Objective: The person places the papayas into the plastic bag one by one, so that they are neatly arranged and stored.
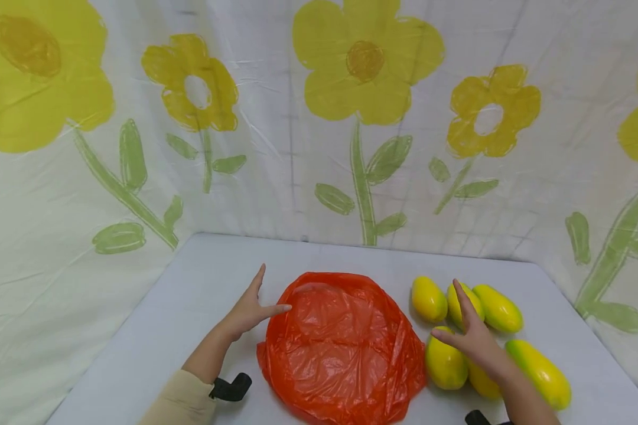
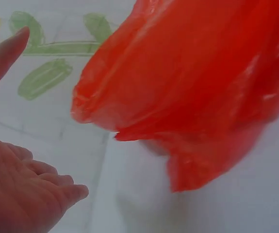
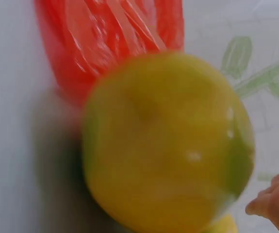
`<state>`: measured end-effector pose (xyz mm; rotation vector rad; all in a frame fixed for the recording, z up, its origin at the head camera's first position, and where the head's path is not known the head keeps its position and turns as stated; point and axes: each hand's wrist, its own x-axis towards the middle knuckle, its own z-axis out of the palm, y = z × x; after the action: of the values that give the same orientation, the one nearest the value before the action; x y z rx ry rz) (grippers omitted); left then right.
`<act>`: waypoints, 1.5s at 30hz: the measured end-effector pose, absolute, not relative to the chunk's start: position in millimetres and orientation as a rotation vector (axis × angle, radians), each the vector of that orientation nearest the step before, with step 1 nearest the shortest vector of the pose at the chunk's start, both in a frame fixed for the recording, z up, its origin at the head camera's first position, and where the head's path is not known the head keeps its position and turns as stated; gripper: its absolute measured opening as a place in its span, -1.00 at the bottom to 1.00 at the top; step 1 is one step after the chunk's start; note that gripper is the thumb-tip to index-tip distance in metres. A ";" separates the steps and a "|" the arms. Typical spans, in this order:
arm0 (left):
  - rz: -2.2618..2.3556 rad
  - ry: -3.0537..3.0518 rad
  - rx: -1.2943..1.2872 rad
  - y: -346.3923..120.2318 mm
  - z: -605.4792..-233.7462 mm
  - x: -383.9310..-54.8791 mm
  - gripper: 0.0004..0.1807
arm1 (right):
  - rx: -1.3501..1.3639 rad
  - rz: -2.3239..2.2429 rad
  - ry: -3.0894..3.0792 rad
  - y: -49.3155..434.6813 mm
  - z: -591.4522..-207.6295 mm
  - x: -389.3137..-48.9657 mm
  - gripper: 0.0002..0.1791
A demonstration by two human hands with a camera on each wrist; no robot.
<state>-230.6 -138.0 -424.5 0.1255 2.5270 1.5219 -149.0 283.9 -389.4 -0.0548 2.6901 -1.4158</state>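
Observation:
A red plastic bag (image 1: pixel 345 348) stands spread wide on the table, its mouth facing up. Just left of its rim is my left hand (image 1: pixel 248 308), thumb and fingers spread apart and holding nothing. In the left wrist view the bag (image 2: pixel 192 92) shows beside that hand (image 2: pixel 23 189), with a gap between them. My right hand (image 1: pixel 478 342) hovers above several glossy yellow-green oval fruits, thumb and fingers apart with nothing between them. It partly hides the fruits beneath. One fruit (image 3: pixel 168 141) fills the middle of the right wrist view, in front of the bag.
The fruits lie in a loose group right of the bag, one longer fruit (image 1: pixel 539 372) nearest the right edge. They rest on a white table (image 1: pixel 154 348). Behind it hangs a white curtain (image 1: pixel 266 147) printed with yellow flowers.

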 end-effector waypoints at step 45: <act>1.730 2.296 0.150 -120.0 -464.9 -210.9 -0.34 | 0.350 -1.047 2.835 257.5 -431.1 -128.6 0.04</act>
<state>-210.9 -120.0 -464.9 0.1496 2.2956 1.7299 -128.6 257.5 -431.1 0.3498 2.8348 -1.0471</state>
